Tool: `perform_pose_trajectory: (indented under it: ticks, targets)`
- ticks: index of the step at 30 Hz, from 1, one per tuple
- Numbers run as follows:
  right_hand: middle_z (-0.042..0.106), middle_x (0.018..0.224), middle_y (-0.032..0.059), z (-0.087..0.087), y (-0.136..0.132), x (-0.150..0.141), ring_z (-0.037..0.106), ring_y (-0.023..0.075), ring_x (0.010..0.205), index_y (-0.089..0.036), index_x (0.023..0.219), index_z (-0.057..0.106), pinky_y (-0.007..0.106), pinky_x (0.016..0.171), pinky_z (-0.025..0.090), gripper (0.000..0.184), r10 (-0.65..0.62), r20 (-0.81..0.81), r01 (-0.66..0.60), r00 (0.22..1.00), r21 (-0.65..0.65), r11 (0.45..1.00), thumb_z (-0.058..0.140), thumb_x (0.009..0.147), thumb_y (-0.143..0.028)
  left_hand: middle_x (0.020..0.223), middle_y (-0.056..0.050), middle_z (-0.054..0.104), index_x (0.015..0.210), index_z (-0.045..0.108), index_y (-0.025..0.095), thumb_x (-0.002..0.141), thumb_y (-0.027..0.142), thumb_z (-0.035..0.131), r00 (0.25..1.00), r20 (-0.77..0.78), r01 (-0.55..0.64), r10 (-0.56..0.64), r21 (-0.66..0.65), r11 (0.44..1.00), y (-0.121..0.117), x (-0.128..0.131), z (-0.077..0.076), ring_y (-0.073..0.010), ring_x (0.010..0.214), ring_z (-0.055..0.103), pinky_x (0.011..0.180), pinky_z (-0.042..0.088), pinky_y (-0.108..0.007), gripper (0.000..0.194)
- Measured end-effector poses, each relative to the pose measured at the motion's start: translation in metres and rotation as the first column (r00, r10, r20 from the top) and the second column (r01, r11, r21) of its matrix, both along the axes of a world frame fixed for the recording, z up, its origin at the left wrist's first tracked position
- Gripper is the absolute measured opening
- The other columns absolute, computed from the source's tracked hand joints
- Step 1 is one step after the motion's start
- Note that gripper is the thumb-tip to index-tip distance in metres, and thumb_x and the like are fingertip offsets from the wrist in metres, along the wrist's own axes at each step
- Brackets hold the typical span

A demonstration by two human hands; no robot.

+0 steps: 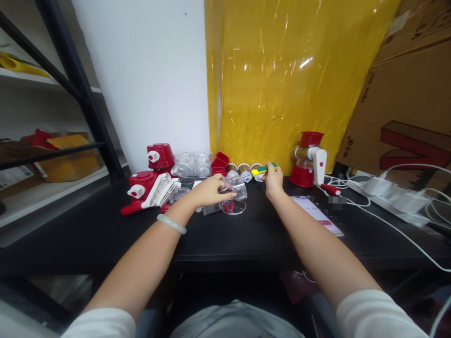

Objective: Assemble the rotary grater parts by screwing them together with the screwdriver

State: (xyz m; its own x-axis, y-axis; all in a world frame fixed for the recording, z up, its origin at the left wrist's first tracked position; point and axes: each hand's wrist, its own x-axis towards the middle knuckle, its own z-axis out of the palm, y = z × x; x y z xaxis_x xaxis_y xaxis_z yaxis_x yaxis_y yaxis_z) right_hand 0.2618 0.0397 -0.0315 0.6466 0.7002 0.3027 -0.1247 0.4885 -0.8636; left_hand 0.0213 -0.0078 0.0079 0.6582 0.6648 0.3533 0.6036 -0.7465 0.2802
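Note:
My left hand [210,190] is closed around a clear plastic housing [235,195] with a red part inside, standing on a round clear base on the black table [245,238]. My right hand [274,180] grips a yellow-and-green-handled screwdriver [264,169], held level and pointing left, just above and to the right of the clear housing. A pale bangle sits on my left wrist.
Red and white appliance parts [147,188] and clear cups [192,164] lie at the left rear. An assembled red-and-white grater [309,159] stands at the right, by several metal drums [243,170]. A phone [318,215], a power strip and white cables [391,194] lie to the right.

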Motion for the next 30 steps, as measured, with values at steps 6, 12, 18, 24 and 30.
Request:
perform_pose_trajectory:
  ticks: [6,12,18,24,30]
  targets:
    - [0.046,0.054,-0.0080,0.0009,0.0005,-0.0014,0.045,0.0097,0.043,-0.023,0.079,0.045,0.023,0.043,0.038,0.026,0.010,-0.041,-0.011,0.999,-0.008,1.000,0.058,0.079,-0.045,0.101,-0.007,0.056,0.099,0.074,0.022,0.082,0.065,0.055,1.000,-0.005,0.011,-0.011,0.001,1.000,0.0003,-0.0007,-0.0002,-0.0220,0.089,0.060,0.084,0.047,-0.035,0.050]
    - [0.046,0.056,-0.0070,0.0022,-0.0014,-0.0003,0.046,0.0111,0.044,-0.022,0.082,0.048,0.024,0.044,0.038,0.013,0.006,-0.023,-0.007,1.000,-0.033,0.999,0.049,0.081,-0.035,0.101,-0.006,0.056,0.099,0.073,0.022,0.082,0.066,0.054,1.000,-0.002,0.006,-0.006,0.008,1.000,0.0001,-0.0010,-0.0003,-0.0217,0.087,0.060,0.083,0.047,-0.035,0.051]
    - [0.050,0.063,-0.0061,0.0040,-0.0024,-0.0005,0.046,0.0098,0.044,-0.021,0.088,0.050,0.023,0.045,0.038,0.015,0.056,-0.064,-0.059,0.996,-0.036,0.998,0.042,0.082,-0.033,0.101,-0.007,0.056,0.097,0.073,0.022,0.082,0.066,0.054,1.000,-0.012,0.010,-0.010,0.011,1.000,0.0011,-0.0009,-0.0010,-0.0214,0.088,0.060,0.083,0.047,-0.035,0.051]
    - [0.049,0.063,-0.0063,0.0051,-0.0027,-0.0007,0.044,0.0099,0.044,-0.021,0.088,0.050,0.023,0.045,0.038,0.014,0.042,-0.077,-0.043,0.996,-0.022,0.999,0.042,0.080,-0.030,0.099,-0.007,0.056,0.097,0.073,0.021,0.083,0.066,0.053,1.000,-0.017,0.012,-0.012,0.016,1.000,0.0009,-0.0009,-0.0005,-0.0216,0.087,0.059,0.083,0.047,-0.036,0.051]
    - [0.050,0.068,-0.0055,0.0084,-0.0054,-0.0028,0.046,0.0098,0.047,-0.020,0.099,0.053,0.023,0.045,0.039,0.024,0.036,-0.084,-0.038,0.996,-0.016,0.999,0.042,0.079,-0.028,0.103,-0.007,0.056,0.098,0.073,0.021,0.082,0.067,0.054,1.000,-0.008,0.005,-0.005,0.009,1.000,0.0005,-0.0008,0.0000,-0.0220,0.088,0.060,0.084,0.047,-0.036,0.052]
